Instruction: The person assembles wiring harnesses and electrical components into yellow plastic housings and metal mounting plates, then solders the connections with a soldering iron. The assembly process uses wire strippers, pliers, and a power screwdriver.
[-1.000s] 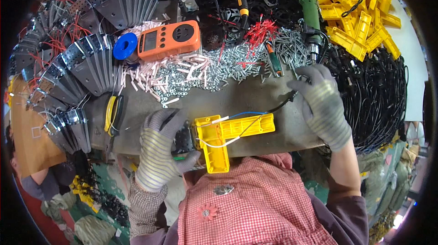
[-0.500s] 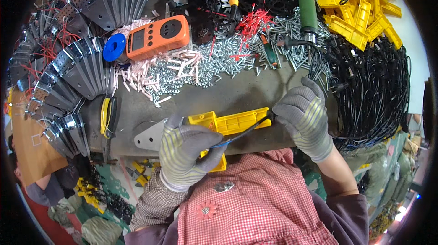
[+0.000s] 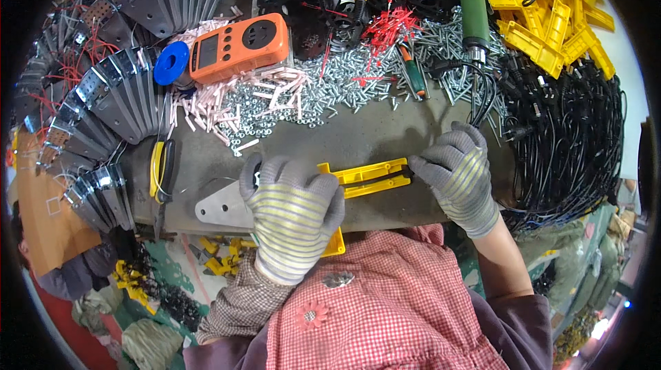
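Observation:
A yellow plastic handle shell [image 3: 368, 176] lies at the front of the bench, with a black cable [image 3: 382, 178] running along its channel. My right hand [image 3: 458, 181], in a striped grey glove, pinches the cable at the shell's right end. Over the shell's left part, my gloved left hand [image 3: 292, 208] is closed with its back up; what its fingers hold is hidden. A flat grey metal plate [image 3: 224, 206] with holes sticks out left of that hand. Below it, another yellow piece [image 3: 335, 242] shows at the bench edge.
Behind lie loose screws [image 3: 344, 88], pink sleeves [image 3: 206, 119] and an orange meter [image 3: 237, 48]. Yellow-handled pliers [image 3: 159, 170] and fanned metal plates [image 3: 117, 105] are on the left. A green electric screwdriver [image 3: 471, 12], black cables [image 3: 564, 143] and yellow shells [image 3: 551, 26] stand right.
The cable, stretched above the shell before, now lies in its channel. My left hand has turned back-up and moved over the shell's left part; my right hand has stayed near the right end.

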A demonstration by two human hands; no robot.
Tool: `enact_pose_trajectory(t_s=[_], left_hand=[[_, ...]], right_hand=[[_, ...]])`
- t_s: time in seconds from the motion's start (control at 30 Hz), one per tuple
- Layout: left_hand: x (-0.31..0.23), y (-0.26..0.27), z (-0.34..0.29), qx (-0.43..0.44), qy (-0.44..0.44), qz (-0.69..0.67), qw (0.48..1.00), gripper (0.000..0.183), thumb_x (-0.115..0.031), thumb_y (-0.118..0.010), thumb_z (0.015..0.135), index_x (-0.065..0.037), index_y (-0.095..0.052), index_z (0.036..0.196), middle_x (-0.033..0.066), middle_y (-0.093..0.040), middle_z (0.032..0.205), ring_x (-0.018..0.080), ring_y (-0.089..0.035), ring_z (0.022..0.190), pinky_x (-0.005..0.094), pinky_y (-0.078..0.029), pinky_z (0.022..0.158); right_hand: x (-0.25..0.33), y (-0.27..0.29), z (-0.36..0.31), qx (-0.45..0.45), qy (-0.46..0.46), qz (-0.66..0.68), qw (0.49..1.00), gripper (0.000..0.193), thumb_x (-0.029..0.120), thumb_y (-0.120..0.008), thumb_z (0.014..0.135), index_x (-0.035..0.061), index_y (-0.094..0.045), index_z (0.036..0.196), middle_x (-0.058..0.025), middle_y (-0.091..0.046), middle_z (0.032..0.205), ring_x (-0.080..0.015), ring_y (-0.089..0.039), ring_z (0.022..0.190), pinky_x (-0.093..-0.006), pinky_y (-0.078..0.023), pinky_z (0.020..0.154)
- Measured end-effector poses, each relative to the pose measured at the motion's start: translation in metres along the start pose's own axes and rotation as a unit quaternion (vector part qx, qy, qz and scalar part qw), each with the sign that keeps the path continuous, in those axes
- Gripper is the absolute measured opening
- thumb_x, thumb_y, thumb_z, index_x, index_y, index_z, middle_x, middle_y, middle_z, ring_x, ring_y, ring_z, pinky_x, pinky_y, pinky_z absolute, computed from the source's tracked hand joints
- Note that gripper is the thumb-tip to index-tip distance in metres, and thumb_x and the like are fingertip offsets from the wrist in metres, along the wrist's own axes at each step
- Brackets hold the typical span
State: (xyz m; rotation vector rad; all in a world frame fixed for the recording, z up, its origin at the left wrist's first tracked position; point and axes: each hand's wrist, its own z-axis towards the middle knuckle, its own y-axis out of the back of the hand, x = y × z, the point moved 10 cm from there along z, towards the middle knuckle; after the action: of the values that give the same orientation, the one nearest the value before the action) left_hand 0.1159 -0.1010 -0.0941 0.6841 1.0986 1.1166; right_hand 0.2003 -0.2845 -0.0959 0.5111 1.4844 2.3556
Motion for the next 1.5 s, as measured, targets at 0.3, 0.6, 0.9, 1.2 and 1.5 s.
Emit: enact_pose_trajectory(t_s=[0.3, 0.6, 0.9, 1.2, 1.5], left_hand=[[-0.002, 0.002, -0.004, 0.033, -0.009, 0.034, 0.999, 0.034, -0.022, -0.085, 0.072, -0.016, -0.072, 0.103, 0.0062, -0.066, 0.111, 0.0319, -0.061, 0.117, 0.0610, -0.037, 0.111], [-0.038, -0.001, -0.069, 0.185, -0.139, 0.156, 0.960, 0.039, -0.031, -0.074, 0.085, -0.008, -0.075, 0.116, 0.0097, -0.072, 0.129, 0.0269, -0.065, 0.131, 0.0624, -0.032, 0.124], [-0.042, -0.001, -0.050, 0.158, -0.148, 0.058, 0.975, 0.028, -0.028, -0.073, 0.080, -0.005, -0.071, 0.096, 0.0168, -0.072, 0.116, 0.0313, -0.068, 0.104, 0.0620, -0.043, 0.113], [-0.040, -0.002, -0.048, 0.202, -0.147, 0.087, 0.964, 0.043, -0.034, -0.075, 0.079, -0.003, -0.070, 0.108, 0.0149, -0.071, 0.119, 0.0311, -0.067, 0.113, 0.0654, -0.032, 0.121], [-0.046, 0.002, -0.043, 0.205, -0.163, 0.077, 0.962, 0.050, -0.033, -0.078, 0.077, -0.002, -0.069, 0.115, 0.0139, -0.070, 0.119, 0.0309, -0.065, 0.121, 0.0633, -0.034, 0.121]], right_hand=[[0.065, -0.033, 0.034, 0.070, -0.014, 0.237, 0.969, 0.035, 0.009, -0.072, 0.082, 0.0046, -0.075, 0.116, -0.0146, -0.067, 0.109, -0.0337, -0.066, 0.096, -0.0433, -0.057, 0.080], [0.068, -0.040, 0.038, 0.052, 0.006, 0.228, 0.972, 0.028, 0.011, -0.071, 0.085, 0.0066, -0.077, 0.112, -0.0131, -0.067, 0.103, -0.0325, -0.066, 0.090, -0.0443, -0.057, 0.075], [0.076, -0.032, 0.063, 0.138, -0.037, 0.166, 0.976, 0.025, 0.019, -0.069, 0.088, 0.0115, -0.075, 0.111, -0.0156, -0.062, 0.098, -0.0334, -0.065, 0.087, -0.0456, -0.055, 0.071], [0.010, 0.032, 0.068, 0.039, 0.027, 0.053, 0.997, 0.029, 0.009, -0.060, 0.094, 0.0012, -0.070, 0.120, -0.0175, -0.070, 0.105, -0.0346, -0.071, 0.093, -0.0441, -0.059, 0.084], [-0.281, 0.142, 0.058, 0.171, 0.031, -0.482, 0.859, 0.019, 0.011, -0.069, 0.090, 0.0170, -0.077, 0.106, -0.0039, -0.063, 0.150, -0.0264, -0.047, 0.151, -0.0500, -0.036, 0.129]])
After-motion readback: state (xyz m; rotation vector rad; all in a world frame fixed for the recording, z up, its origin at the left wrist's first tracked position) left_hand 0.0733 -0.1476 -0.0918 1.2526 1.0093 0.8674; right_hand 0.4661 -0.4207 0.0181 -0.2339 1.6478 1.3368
